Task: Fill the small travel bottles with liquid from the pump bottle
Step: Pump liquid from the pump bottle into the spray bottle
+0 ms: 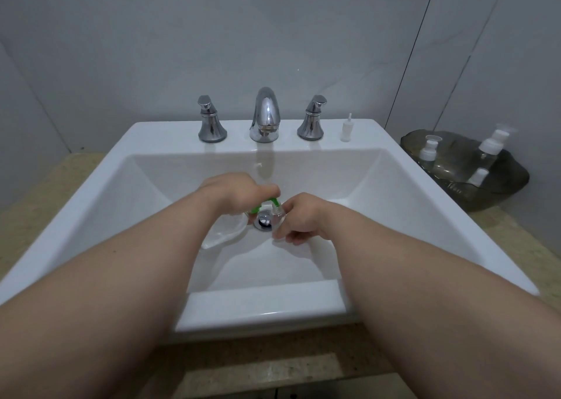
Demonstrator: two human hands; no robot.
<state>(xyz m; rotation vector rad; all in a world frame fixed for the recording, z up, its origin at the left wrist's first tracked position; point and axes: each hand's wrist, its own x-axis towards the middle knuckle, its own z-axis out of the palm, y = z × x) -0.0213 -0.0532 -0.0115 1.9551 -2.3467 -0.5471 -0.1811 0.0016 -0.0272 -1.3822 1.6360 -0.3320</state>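
Note:
Over the white sink basin, my left hand grips a clear pump bottle with a green pump head, tilted so its base points toward me. The green nozzle reaches the mouth of a small clear travel bottle. My right hand holds that bottle just above the chrome drain. A small white cap with a tube stands on the sink deck, right of the taps.
A chrome faucet with two handles stands at the back of the sink. A dark glass dish on the right counter holds three more small bottles with white tops. A beige stone counter surrounds the sink.

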